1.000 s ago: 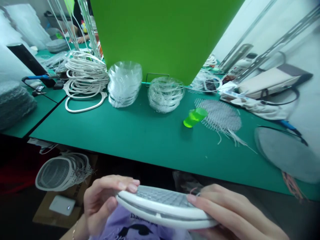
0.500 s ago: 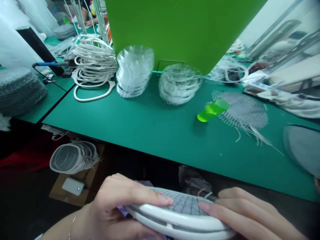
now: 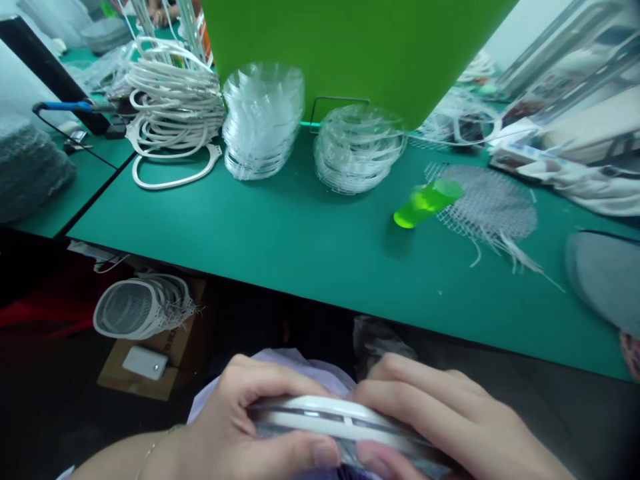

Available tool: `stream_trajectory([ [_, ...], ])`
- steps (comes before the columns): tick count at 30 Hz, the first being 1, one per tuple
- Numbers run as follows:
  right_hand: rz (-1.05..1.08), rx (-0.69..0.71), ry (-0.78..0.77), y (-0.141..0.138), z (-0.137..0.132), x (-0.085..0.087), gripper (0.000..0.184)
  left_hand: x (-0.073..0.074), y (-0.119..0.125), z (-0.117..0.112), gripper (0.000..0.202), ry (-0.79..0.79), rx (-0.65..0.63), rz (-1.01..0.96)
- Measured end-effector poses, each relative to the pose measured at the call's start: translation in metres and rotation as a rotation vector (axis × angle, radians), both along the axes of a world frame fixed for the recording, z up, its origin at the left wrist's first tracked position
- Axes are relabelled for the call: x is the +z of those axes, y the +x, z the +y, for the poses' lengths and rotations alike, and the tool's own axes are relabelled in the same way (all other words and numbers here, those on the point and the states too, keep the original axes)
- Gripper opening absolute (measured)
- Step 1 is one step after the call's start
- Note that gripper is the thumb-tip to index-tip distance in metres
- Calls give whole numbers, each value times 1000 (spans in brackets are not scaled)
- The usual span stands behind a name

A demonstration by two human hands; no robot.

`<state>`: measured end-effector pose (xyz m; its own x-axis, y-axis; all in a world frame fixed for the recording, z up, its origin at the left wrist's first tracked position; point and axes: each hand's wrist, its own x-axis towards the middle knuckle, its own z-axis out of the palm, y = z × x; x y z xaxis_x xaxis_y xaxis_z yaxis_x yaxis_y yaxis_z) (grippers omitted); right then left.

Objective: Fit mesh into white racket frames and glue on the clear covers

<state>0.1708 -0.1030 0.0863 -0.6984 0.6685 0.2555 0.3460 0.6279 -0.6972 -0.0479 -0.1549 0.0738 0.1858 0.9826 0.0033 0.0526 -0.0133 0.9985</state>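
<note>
White plastic frame [image 3: 345, 421], translucent green cup [image 3: 427, 203], teal mat [image 3: 240, 227]

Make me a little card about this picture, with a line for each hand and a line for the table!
Left hand: holds a white plastic oval frame
Right hand: holds the same frame
Table: long green work table
On table: stacked clear plastic oval frames, translucent green plastic cup, round grey wire mesh
</note>
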Motion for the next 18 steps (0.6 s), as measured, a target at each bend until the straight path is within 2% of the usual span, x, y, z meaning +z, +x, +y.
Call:
stream_trajectory([
  [6, -24, 71, -189, -3, -2, -9, 21, -7, -5, -8, 24, -77, -16, 117],
  [11, -3, 78, -233, -7, -4, -13, 19, -9, -7, -11, 22, -81, -22, 149],
  [14, -16, 85, -255, -11, -2, -14, 20, -8, -6, -11, 18, 12, 4, 200],
  [18, -25, 74, -287, -15, 2, -13, 24, -5, -6, -7, 18, 154, 133, 315],
])
